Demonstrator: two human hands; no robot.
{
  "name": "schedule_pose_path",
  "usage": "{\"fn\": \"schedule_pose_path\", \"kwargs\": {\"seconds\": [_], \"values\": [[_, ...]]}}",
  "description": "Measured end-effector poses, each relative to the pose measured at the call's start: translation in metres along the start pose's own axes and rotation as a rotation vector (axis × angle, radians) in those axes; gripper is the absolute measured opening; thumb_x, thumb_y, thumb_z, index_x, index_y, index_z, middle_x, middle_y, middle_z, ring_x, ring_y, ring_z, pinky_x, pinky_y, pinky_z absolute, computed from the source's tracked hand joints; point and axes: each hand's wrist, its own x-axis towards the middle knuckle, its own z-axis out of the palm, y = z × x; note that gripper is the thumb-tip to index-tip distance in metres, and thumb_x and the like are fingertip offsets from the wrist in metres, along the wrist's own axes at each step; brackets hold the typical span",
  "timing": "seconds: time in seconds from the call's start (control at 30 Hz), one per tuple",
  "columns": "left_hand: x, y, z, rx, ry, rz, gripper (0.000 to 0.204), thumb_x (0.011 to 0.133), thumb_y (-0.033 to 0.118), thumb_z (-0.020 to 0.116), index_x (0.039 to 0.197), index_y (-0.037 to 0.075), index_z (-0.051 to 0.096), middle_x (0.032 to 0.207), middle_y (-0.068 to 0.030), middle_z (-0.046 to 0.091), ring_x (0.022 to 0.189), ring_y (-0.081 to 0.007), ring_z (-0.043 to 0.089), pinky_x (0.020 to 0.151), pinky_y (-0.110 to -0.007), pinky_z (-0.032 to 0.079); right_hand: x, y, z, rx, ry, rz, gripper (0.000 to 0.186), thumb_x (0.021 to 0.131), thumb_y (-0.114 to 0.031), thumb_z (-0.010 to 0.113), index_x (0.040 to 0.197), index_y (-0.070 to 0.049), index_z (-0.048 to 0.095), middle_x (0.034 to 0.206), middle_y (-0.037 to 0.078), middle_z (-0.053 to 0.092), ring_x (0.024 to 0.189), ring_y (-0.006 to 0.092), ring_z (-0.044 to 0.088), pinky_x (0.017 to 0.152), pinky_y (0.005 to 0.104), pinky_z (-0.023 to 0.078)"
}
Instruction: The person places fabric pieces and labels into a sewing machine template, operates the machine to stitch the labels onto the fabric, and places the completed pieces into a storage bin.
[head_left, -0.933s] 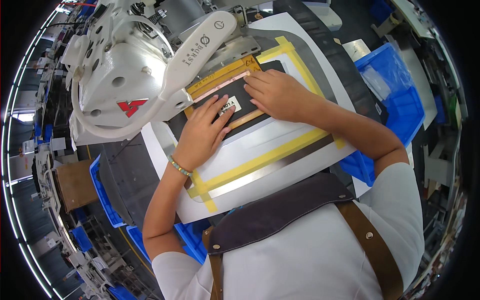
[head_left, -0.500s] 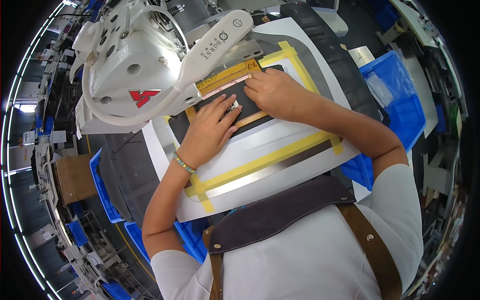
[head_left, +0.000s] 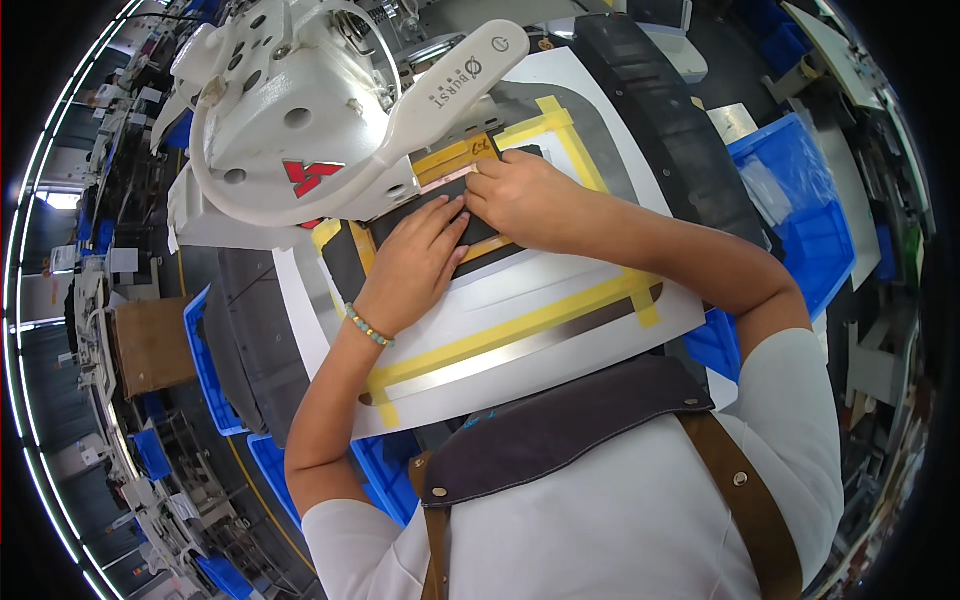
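A flat black panel, which looks like fabric, lies in an amber-yellow frame beneath the white sewing machine's arm. A pinkish strip runs along the frame's upper bar. My left hand rests on the panel with its fingers stretched out and slightly apart. Close to its fingertips, my right hand is closed, fingers bent down at the strip's right end and the panel. What its fingertips pinch, if anything, is hidden beneath them.
Under the frame lies a white sheet edged with yellow tape. The machine's bulky head stands at the upper left. Blue bins flank the table on the right, with another bin on the left.
Frame, panel and white sheet have slid left relative to the machine, both hands moving with them. My right hand has come nearer my left, covering the panel's printed label. The view has shifted slightly.
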Motion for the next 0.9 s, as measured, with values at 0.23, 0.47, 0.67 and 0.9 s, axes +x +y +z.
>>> {"fn": "schedule_pose_path", "kwargs": {"seconds": [0.23, 0.47, 0.67, 0.9], "values": [[-0.004, -0.001, 0.003, 0.009, 0.029, -0.032, 0.031, 0.098, 0.01, 0.073, 0.126, -0.004, 0.071, 0.138, -0.0186, 0.068, 0.134, -0.0379, 0.062, 0.113, -0.046, 0.052, 0.01, -0.005, 0.014, -0.074, 0.0, -0.043, 0.014, 0.083, -0.014, 0.072, 0.092, -0.006, 0.078, 0.095, 0.004, 0.071, 0.101, 0.0221, 0.068, 0.086, 0.0337, 0.053], [-0.01, -0.004, 0.004, 0.004, 0.049, -0.072, 0.028, 0.097, 0.008, 0.073, 0.123, -0.003, 0.071, 0.131, -0.0179, 0.068, 0.125, -0.037, 0.065, 0.109, -0.046, 0.053, 0.019, -0.011, 0.021, -0.021, 0.021, -0.06, 0.01, 0.084, -0.015, 0.071, 0.087, -0.006, 0.075, 0.092, 0.004, 0.07, 0.099, 0.0222, 0.067, 0.082, 0.0337, 0.055], [-0.015, -0.008, 0.002, -0.005, 0.066, -0.106, 0.024, 0.098, 0.005, 0.072, 0.122, 0.0, 0.072, 0.133, -0.0153, 0.069, 0.126, -0.0373, 0.065, 0.107, -0.045, 0.053, 0.019, -0.008, 0.023, 0.091, 0.032, -0.052, 0.016, 0.083, -0.018, 0.076, 0.091, -0.005, 0.076, 0.098, 0.006, 0.071, 0.102, 0.0229, 0.068, 0.087, 0.035, 0.058], [-0.041, -0.022, -0.009, -0.03, 0.054, -0.131, 0.03, 0.098, 0.008, 0.072, 0.127, 0.002, 0.074, 0.142, -0.0135, 0.067, 0.139, -0.0358, 0.06, 0.115, -0.046, 0.051, 0.005, -0.007, -0.006, 0.264, -0.085, -0.055, 0.025, 0.089, -0.015, 0.073, 0.111, -0.003, 0.079, 0.124, 0.01, 0.075, 0.119, 0.0253, 0.068, 0.096, 0.0368, 0.057]]}}
